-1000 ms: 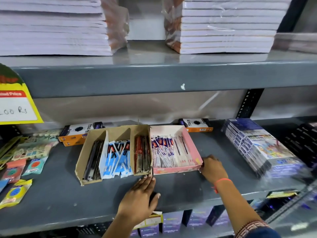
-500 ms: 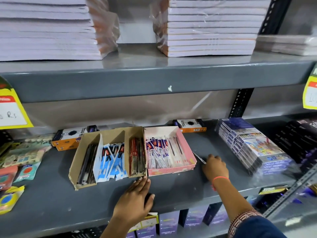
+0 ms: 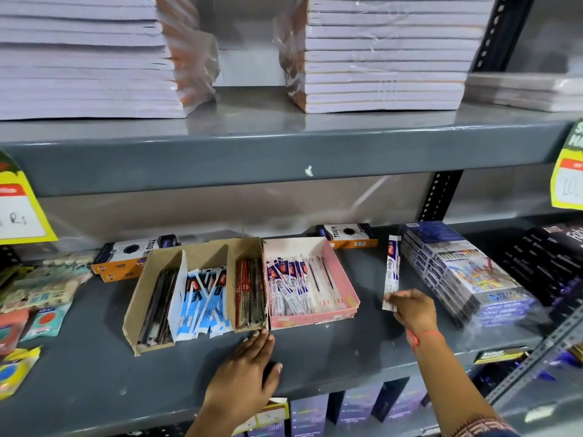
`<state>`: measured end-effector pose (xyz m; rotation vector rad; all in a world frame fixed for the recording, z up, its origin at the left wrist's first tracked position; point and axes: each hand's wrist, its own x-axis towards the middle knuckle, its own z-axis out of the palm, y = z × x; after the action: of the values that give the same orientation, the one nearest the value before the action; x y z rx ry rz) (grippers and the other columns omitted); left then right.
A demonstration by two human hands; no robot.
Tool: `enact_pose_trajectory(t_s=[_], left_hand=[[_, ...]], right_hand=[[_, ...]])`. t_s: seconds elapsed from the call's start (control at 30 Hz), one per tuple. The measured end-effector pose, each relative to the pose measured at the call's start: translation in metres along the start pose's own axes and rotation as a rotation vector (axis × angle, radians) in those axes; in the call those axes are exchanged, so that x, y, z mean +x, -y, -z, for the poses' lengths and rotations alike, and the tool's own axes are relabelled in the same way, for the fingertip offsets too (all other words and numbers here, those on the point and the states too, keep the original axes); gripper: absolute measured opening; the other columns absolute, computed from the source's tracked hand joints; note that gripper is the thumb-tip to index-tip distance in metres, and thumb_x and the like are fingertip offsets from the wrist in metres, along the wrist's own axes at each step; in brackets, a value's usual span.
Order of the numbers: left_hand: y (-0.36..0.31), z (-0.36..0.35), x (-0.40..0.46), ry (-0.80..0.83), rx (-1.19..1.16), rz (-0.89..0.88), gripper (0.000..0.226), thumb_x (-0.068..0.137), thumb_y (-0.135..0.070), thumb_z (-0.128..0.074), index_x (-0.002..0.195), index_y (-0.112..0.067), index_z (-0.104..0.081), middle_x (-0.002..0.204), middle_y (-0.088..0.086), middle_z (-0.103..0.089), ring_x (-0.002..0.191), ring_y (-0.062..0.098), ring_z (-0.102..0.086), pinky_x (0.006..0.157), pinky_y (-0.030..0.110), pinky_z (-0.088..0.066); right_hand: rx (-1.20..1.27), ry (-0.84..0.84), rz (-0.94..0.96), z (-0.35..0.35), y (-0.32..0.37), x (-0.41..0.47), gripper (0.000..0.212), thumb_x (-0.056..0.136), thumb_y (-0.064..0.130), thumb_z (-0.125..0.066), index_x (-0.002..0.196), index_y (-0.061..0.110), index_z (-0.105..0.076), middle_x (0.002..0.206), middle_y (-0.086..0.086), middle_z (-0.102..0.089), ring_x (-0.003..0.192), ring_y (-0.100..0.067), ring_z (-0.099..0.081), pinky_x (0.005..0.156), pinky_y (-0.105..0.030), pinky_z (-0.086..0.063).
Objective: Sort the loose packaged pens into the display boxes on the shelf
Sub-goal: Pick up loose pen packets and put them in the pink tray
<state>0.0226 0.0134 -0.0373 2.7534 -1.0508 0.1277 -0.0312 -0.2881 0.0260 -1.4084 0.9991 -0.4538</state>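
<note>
A white-and-blue packaged pen (image 3: 392,272) stands nearly upright, pinched at its lower end by my right hand (image 3: 411,309), just right of the pink display box (image 3: 342,279). That box holds several matching white-and-blue pen packs. Left of it a brown cardboard box (image 3: 138,299) has three compartments: dark pens, blue-and-white packs (image 3: 203,298), and red-and-dark pens (image 3: 250,294). My left hand (image 3: 244,378) lies flat on the grey shelf (image 3: 331,351), fingers apart, fingertips touching the front edge where the two boxes meet.
Stacked boxed sets (image 3: 463,272) sit right of my right hand. Two orange-and-black pen cartons (image 3: 347,236) (image 3: 132,258) lie behind the boxes. Blister packs (image 3: 38,288) cover the left. Notebook stacks (image 3: 381,55) fill the upper shelf. Yellow price tags (image 3: 19,209) hang from its edge.
My right hand picked a loose pen pack up off the shelf beside the pink box and raised it upright. My left hand stayed at the boxes' front edge.
</note>
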Motion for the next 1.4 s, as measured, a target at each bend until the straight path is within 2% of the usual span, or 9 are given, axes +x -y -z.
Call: enact_pose_trajectory(t_s=[0.2, 0.37, 0.53, 0.73, 0.9, 1.03, 1.13, 1.27, 1.4], left_hand=[[-0.003, 0.007, -0.002, -0.019, 0.018, -0.011, 0.072, 0.097, -0.049, -0.011, 0.1, -0.014, -0.075, 0.106, 0.0, -0.07, 0.096, 0.016, -0.066, 0.102, 0.015, -0.015], [-0.005, 0.006, -0.003, 0.01, 0.01, -0.009, 0.077, 0.097, -0.05, -0.007, 0.099, -0.016, -0.076, 0.107, -0.001, -0.07, 0.096, 0.015, -0.066, 0.099, 0.016, -0.022], [-0.004, 0.008, -0.002, 0.011, 0.014, -0.024, 0.069, 0.097, -0.048, -0.015, 0.098, -0.017, -0.076, 0.105, -0.002, -0.07, 0.095, 0.015, -0.066, 0.105, 0.011, 0.0], [-0.005, 0.009, -0.001, 0.082, -0.032, 0.013, 0.078, 0.097, -0.051, -0.005, 0.099, -0.018, -0.076, 0.106, -0.004, -0.07, 0.096, 0.013, -0.066, 0.092, 0.018, -0.03], [-0.004, 0.01, -0.002, 0.187, -0.067, 0.068, 0.074, 0.096, -0.052, -0.006, 0.103, -0.024, -0.074, 0.111, -0.008, -0.067, 0.1, 0.008, -0.063, 0.083, 0.02, -0.047], [-0.006, 0.011, 0.003, 0.028, 0.026, 0.019, 0.098, 0.076, -0.064, 0.019, 0.143, -0.023, -0.039, 0.147, -0.011, -0.026, 0.135, 0.009, -0.027, 0.104, 0.017, -0.009], [-0.008, 0.012, 0.001, 0.113, -0.012, 0.017, 0.108, 0.062, -0.074, 0.026, 0.151, -0.024, -0.011, 0.155, -0.011, -0.002, 0.14, 0.008, 0.002, 0.101, 0.016, 0.009], [-0.009, 0.014, 0.001, 0.034, -0.063, 0.044, 0.104, 0.069, -0.071, 0.023, 0.149, -0.022, -0.023, 0.152, -0.01, -0.012, 0.14, 0.011, -0.012, 0.104, 0.017, 0.001], [-0.005, 0.012, -0.001, 0.151, -0.111, 0.065, 0.076, 0.096, -0.054, -0.004, 0.11, -0.021, -0.071, 0.117, -0.005, -0.065, 0.105, 0.012, -0.062, 0.084, 0.023, -0.046]], right_hand=[[0.281, 0.25, 0.121, -0.004, 0.008, -0.027, 0.033, 0.083, -0.008, -0.061, 0.071, 0.021, -0.049, 0.054, 0.008, -0.073, 0.047, 0.004, -0.063, 0.045, -0.01, -0.043], [0.254, 0.432, 0.208, -0.015, 0.005, -0.046, 0.037, 0.081, -0.018, -0.056, 0.066, 0.014, -0.047, 0.053, 0.0, -0.071, 0.062, -0.003, -0.073, 0.056, -0.016, -0.048], [0.202, 0.455, 0.223, -0.027, 0.012, -0.053, 0.034, 0.078, -0.018, -0.06, 0.063, 0.011, -0.049, 0.052, -0.001, -0.064, 0.054, -0.012, -0.065, 0.05, -0.014, -0.048], [-0.12, 0.461, 0.208, -0.064, 0.03, -0.05, 0.032, 0.077, -0.014, -0.066, 0.066, 0.011, -0.05, 0.068, -0.005, -0.056, 0.052, -0.011, -0.051, 0.037, -0.012, -0.043], [-0.496, 0.401, 0.244, -0.103, 0.027, -0.043, 0.033, 0.074, -0.007, -0.068, 0.067, 0.018, -0.046, 0.082, -0.009, -0.062, 0.064, -0.025, -0.064, 0.068, -0.042, -0.06], [-0.753, 0.424, 0.265, -0.118, 0.021, -0.042, 0.021, 0.079, 0.003, -0.067, 0.091, 0.014, -0.053, 0.108, -0.014, -0.067, 0.096, -0.032, -0.069, 0.088, -0.041, -0.056], [-0.888, 0.446, 0.311, -0.121, 0.023, -0.042, 0.015, 0.084, 0.01, -0.063, 0.097, 0.009, -0.058, 0.112, -0.014, -0.068, 0.105, -0.028, -0.065, 0.093, -0.036, -0.053], [-1.086, 0.275, 0.481, -0.12, 0.024, -0.034, 0.025, 0.09, 0.007, -0.046, 0.108, 0.001, -0.062, 0.105, -0.019, -0.071, 0.096, -0.032, -0.069, 0.082, -0.035, -0.057], [-1.365, 0.33, 0.519, -0.119, 0.016, -0.032, 0.032, 0.093, 0.016, -0.045, 0.12, 0.003, -0.057, 0.115, -0.015, -0.065, 0.103, -0.032, -0.065, 0.086, -0.04, -0.057]])
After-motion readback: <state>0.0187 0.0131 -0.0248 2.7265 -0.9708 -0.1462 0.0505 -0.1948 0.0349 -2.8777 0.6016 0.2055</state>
